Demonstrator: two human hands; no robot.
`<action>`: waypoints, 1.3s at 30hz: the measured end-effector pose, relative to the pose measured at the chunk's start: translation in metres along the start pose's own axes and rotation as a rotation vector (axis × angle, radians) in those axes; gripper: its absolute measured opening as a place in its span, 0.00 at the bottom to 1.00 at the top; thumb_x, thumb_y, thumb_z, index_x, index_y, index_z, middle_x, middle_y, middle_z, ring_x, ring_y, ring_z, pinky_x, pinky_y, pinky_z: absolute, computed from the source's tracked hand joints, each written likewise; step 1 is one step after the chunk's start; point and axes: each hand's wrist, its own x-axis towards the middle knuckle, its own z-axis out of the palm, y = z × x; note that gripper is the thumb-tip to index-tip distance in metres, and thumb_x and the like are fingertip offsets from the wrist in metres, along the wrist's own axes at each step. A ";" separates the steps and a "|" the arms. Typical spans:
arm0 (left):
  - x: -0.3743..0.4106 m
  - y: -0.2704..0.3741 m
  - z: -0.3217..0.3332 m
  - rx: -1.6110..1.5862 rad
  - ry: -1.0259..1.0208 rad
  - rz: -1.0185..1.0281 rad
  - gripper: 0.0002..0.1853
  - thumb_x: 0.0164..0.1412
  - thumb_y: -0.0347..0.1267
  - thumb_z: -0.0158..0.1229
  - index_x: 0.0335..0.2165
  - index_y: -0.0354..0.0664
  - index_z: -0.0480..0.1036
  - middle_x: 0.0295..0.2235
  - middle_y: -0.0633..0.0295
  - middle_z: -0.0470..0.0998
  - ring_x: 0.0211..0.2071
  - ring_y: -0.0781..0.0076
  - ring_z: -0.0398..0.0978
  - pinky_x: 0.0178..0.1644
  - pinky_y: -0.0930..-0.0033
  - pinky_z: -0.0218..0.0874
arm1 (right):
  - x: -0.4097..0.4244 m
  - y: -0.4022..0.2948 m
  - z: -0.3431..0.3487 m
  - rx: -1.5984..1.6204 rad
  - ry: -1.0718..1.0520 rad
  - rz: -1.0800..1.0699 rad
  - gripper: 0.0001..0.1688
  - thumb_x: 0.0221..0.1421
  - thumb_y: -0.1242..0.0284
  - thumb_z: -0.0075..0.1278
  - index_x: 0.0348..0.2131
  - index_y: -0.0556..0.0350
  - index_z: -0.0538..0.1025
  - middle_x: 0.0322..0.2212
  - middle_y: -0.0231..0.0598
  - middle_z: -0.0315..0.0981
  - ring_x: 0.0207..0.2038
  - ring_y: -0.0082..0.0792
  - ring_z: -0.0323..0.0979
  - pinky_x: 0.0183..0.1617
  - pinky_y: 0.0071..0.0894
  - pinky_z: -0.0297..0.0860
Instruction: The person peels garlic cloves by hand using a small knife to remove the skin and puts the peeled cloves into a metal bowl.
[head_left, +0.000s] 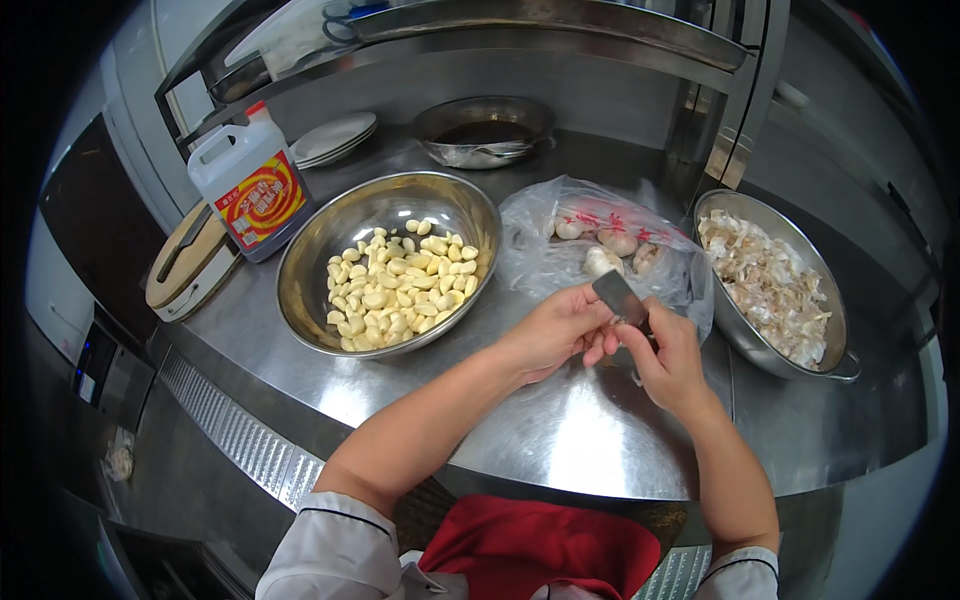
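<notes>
My right hand (664, 352) is closed around a small knife with a broad metal blade (621, 298), which points up and to the left. Close against it, my left hand (559, 330) has its thumb and fingers pinched together near the blade; what lies between them is too small and hidden to tell, possibly a garlic clove. Just beyond both hands, whole garlic bulbs (602, 261) lie in and at the mouth of a clear plastic bag (525, 217) with red print. Left of my hands, a large steel bowl (300, 330) holds many peeled garlic cloves (390, 292).
At the right stands a steel colander or bowl (765, 356) full of garlic skins (772, 292). Behind are a pan of dark liquid (487, 133) and stacked plates (334, 139). A plastic jug (259, 187) and a knife (184, 244) on a round wooden board (206, 259) stand left.
</notes>
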 end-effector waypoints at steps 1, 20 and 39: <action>0.000 -0.001 0.000 -0.042 0.084 0.014 0.11 0.66 0.34 0.46 0.41 0.37 0.66 0.24 0.62 0.72 0.20 0.81 0.67 0.23 0.82 0.58 | 0.001 -0.005 -0.001 -0.011 -0.022 -0.024 0.12 0.53 0.71 0.54 0.25 0.60 0.69 0.18 0.44 0.68 0.18 0.40 0.68 0.23 0.31 0.62; -0.002 0.008 0.006 -0.057 -0.032 -0.004 0.12 0.70 0.37 0.39 0.38 0.42 0.65 0.21 0.64 0.71 0.15 0.85 0.62 0.20 0.85 0.54 | 0.001 0.003 0.003 0.124 0.082 0.156 0.16 0.53 0.69 0.57 0.25 0.62 0.66 0.15 0.38 0.64 0.15 0.23 0.61 0.19 0.24 0.57; -0.003 0.011 0.010 -0.088 -0.047 -0.019 0.12 0.69 0.37 0.39 0.36 0.38 0.63 0.22 0.60 0.71 0.17 0.80 0.63 0.22 0.82 0.54 | 0.000 0.008 0.004 0.109 0.069 0.084 0.14 0.56 0.69 0.53 0.26 0.62 0.68 0.18 0.43 0.70 0.19 0.31 0.69 0.23 0.27 0.62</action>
